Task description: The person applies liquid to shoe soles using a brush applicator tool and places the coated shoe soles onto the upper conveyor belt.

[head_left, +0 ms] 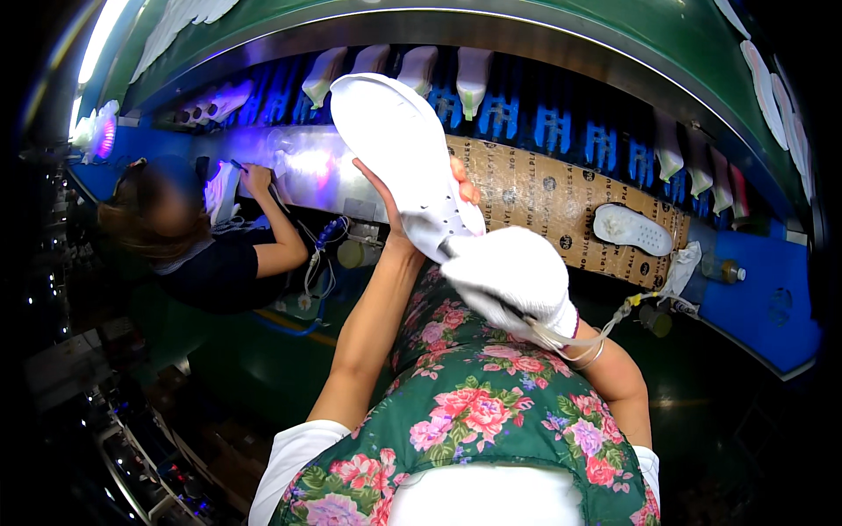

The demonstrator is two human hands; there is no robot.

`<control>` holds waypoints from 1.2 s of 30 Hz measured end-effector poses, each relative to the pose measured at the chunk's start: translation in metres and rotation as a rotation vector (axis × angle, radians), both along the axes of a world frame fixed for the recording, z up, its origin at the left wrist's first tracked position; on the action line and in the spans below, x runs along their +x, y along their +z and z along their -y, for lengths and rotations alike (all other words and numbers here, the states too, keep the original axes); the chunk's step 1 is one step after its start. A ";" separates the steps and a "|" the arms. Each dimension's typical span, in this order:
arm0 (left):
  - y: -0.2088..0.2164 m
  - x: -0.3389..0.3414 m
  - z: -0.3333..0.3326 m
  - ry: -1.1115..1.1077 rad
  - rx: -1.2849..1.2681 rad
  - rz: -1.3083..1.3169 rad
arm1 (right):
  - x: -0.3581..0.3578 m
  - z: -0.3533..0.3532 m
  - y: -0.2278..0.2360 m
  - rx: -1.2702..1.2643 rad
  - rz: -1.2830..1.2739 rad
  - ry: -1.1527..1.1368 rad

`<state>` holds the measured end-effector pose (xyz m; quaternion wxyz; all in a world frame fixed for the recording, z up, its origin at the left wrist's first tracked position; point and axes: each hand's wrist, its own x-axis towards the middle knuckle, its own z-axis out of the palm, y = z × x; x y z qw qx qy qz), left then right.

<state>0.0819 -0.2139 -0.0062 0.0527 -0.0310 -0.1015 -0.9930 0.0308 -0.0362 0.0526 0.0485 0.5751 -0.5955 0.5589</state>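
Note:
A white shoe sole [395, 131] is held up tilted before me, its broad end pointing away and small holes showing toward its near end. My left hand [396, 219] is closed round it from beneath, thumb on the left side and fingertips on the right edge. In a fluffy white glove, my right hand [517, 272] is closed on a slim dark brush-like tool [449, 249]. Its tip meets or nearly meets the sole's near end. Clear thin tubing [570, 340] trails from beside the glove to the right. The glove hides most of the tool.
A similar sole [633, 230] lies on the cardboard-covered bench [526, 188]. Behind it, blue racks [553, 131] carry several pale shoe pieces under a green machine edge. At left, a co-worker [202, 228] handles a white shoe. A small bottle [724, 270] stands at right.

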 end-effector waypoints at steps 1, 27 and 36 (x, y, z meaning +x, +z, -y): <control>0.000 -0.003 0.001 0.022 -0.026 0.023 | 0.002 -0.001 -0.003 0.002 0.003 -0.005; -0.003 -0.028 0.031 -0.533 -0.249 0.145 | 0.002 -0.011 0.004 0.244 -0.067 0.126; -0.006 -0.036 0.038 -0.646 -0.553 0.217 | -0.005 -0.016 0.008 0.408 -0.245 0.220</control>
